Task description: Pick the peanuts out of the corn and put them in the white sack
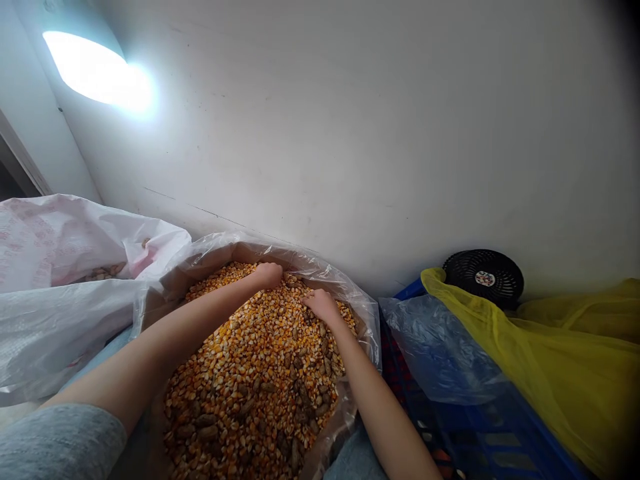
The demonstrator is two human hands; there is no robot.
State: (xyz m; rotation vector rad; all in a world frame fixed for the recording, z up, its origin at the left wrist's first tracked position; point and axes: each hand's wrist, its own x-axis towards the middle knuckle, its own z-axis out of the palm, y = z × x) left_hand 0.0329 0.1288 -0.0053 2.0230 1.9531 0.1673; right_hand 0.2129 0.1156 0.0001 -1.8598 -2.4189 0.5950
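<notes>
Yellow-orange corn kernels fill a large clear plastic bag, mixed with several unshelled peanuts. At the far side of the heap, my left hand is curled into a fist against the kernels; its fingertips are hidden. A little to the right, my right hand rests on the corn with bent fingers drawn together. Whatever either hand grips cannot be made out. Most of the peanuts lie in the near and right parts of the heap.
A white woven sack with pale contents stands open at left. On the right are a blue plastic crate, a clear bag, yellow mesh cloth and a black round fan. A white wall rises behind, with a bright lamp.
</notes>
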